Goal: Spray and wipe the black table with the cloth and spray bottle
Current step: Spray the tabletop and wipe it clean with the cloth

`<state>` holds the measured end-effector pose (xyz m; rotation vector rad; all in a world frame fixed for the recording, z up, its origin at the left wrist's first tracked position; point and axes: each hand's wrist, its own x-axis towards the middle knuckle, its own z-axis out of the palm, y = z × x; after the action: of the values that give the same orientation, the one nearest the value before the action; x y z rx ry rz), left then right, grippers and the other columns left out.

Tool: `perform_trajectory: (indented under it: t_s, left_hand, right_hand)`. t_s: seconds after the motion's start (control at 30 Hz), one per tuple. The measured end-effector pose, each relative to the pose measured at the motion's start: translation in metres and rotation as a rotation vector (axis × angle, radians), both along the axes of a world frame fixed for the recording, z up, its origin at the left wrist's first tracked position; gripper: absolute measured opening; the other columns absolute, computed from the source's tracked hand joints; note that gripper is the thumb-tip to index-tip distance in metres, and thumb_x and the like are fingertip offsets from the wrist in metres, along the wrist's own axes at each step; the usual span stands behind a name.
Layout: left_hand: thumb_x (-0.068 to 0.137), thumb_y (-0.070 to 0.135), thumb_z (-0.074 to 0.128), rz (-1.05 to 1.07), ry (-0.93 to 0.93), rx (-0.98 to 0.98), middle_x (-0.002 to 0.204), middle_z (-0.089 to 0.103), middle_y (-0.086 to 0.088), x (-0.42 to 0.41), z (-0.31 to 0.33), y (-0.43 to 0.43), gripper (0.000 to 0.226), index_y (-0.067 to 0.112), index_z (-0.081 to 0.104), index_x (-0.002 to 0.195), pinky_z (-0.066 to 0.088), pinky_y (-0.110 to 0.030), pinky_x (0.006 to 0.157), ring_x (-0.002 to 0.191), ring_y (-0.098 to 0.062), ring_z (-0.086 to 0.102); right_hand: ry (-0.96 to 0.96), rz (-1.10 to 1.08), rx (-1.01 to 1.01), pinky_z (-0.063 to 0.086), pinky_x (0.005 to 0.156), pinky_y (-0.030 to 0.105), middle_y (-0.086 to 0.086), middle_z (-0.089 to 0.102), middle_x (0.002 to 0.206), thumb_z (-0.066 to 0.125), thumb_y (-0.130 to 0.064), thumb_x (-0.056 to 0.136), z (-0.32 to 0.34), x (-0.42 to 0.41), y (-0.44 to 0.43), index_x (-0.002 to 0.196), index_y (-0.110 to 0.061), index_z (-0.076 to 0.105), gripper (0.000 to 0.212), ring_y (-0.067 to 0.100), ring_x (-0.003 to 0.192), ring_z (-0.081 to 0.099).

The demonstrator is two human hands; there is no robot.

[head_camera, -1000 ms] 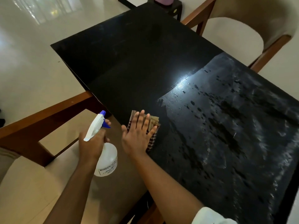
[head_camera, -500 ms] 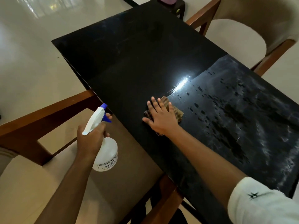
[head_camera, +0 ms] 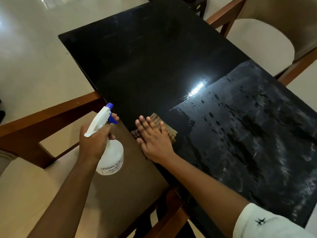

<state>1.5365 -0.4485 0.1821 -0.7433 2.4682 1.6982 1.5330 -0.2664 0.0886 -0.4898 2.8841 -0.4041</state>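
We pressed the cloth [head_camera: 171, 132] under our flat, open right hand [head_camera: 154, 143] to wipe the worktop [head_camera: 154, 66]; our left hand [head_camera: 93, 143] gripped the spray bottle [head_camera: 112, 157] off the edge, clear of the wiping.

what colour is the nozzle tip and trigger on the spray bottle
Blue, atop the white plastic spray bottle; clearest in the head view.
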Motion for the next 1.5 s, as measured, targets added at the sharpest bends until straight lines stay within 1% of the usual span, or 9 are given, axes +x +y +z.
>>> perform_trajectory:
  t_s: [0.13, 0.33, 0.43, 0.57, 0.7, 0.97, 1.13, 1.23, 1.5]
  left_hand:
    - [0.084, 0.003, 0.059, 0.008, 0.034, 0.033, 0.092, 0.058, -0.001, -0.003, 0.009, 0.008, 0.040, -0.005, 0.051, 0.123, 0.039, -0.001, 0.044, 0.064, 0.021, 0.054]
    - [0.086, -0.001, 0.057, 0.063, 0.162, 0.033, 0.079, 0.046, 0.018, 0.001, 0.039, 0.026, 0.040, 0.016, 0.049, 0.122, 0.043, -0.011, 0.052, 0.069, 0.007, 0.059]
    - [0.085, -0.006, 0.055, 0.062, 0.237, 0.027, 0.081, 0.045, 0.018, -0.004, 0.047, 0.032, 0.043, 0.027, 0.043, 0.108, 0.043, -0.002, 0.048, 0.063, 0.021, 0.054]
    - [0.083, -0.004, 0.057, 0.021, 0.249, 0.019, 0.080, 0.050, 0.011, -0.013, 0.053, 0.034, 0.044, 0.035, 0.051, 0.103, 0.046, -0.022, 0.061, 0.067, 0.008, 0.059]
    - [0.085, -0.002, 0.055, -0.015, 0.246, 0.034, 0.083, 0.056, 0.005, -0.022, 0.055, 0.039, 0.047, 0.043, 0.048, 0.100, 0.050, -0.017, 0.056, 0.060, 0.006, 0.060]
    - [0.076, 0.018, 0.055, -0.063, 0.297, 0.030, 0.097, 0.066, -0.004, -0.033, 0.066, 0.051, 0.041, 0.025, 0.059, 0.116, 0.054, -0.039, 0.067, 0.065, -0.015, 0.061]
    - [0.078, 0.014, 0.051, -0.053, 0.399, 0.015, 0.091, 0.067, 0.016, -0.053, 0.080, 0.067, 0.048, 0.060, 0.061, 0.088, 0.054, -0.034, 0.068, 0.065, -0.012, 0.059]
    - [0.084, 0.006, 0.053, -0.032, 0.407, 0.041, 0.088, 0.061, 0.013, -0.065, 0.078, 0.085, 0.046, 0.051, 0.050, 0.091, 0.053, -0.030, 0.068, 0.065, -0.012, 0.057]
    - [0.082, 0.007, 0.050, -0.115, 0.489, 0.086, 0.109, 0.065, 0.000, -0.101, 0.049, 0.118, 0.042, 0.013, 0.056, 0.123, 0.051, -0.015, 0.059, 0.079, -0.012, 0.064]
  right_hand:
    - [0.053, -0.319, 0.035, 0.004, 0.118, 0.052, -0.007, 0.004, 0.162, 0.022, -0.048, 0.096, 0.000, -0.048, 0.069, 0.154, -0.026, 0.008, 0.064, 0.013, 0.148, 0.003]
    - [0.055, -0.510, -0.203, -0.007, 0.118, 0.044, 0.002, 0.021, 0.159, 0.043, -0.031, 0.097, 0.007, -0.039, 0.053, 0.153, -0.017, 0.012, 0.066, 0.015, 0.148, 0.007]
    - [-0.057, -0.401, -0.327, -0.011, 0.118, 0.040, 0.002, 0.020, 0.159, 0.043, -0.025, 0.095, 0.013, -0.010, 0.015, 0.151, -0.014, 0.022, 0.061, 0.012, 0.148, 0.003]
    - [0.069, -0.011, -0.090, 0.004, 0.119, 0.048, -0.002, 0.014, 0.160, 0.027, -0.039, 0.097, 0.005, 0.003, 0.026, 0.151, -0.020, 0.026, 0.057, 0.014, 0.148, 0.010]
    - [0.065, -0.171, 0.040, 0.003, 0.118, 0.048, -0.006, 0.010, 0.161, 0.019, -0.045, 0.093, -0.001, -0.053, 0.095, 0.153, -0.024, 0.017, 0.064, 0.013, 0.148, 0.007]
    - [0.062, -0.284, 0.085, -0.006, 0.117, 0.042, -0.001, 0.004, 0.162, 0.014, -0.049, 0.093, 0.002, -0.066, 0.103, 0.154, -0.018, 0.012, 0.068, 0.015, 0.148, 0.001]
    - [0.053, -0.044, 0.000, -0.003, 0.117, 0.042, -0.005, 0.008, 0.161, 0.024, -0.051, 0.095, -0.002, -0.019, 0.058, 0.154, -0.023, 0.016, 0.065, 0.012, 0.148, 0.005]
    - [0.106, -0.067, 0.030, 0.010, 0.117, 0.047, -0.005, 0.020, 0.159, 0.027, -0.052, 0.093, -0.006, -0.043, 0.085, 0.152, -0.023, 0.025, 0.066, 0.013, 0.146, 0.017]
    - [0.077, -0.344, 0.115, -0.001, 0.118, 0.046, -0.004, 0.008, 0.162, 0.021, -0.053, 0.093, 0.000, -0.115, 0.184, 0.154, -0.021, 0.013, 0.069, 0.014, 0.148, 0.005]
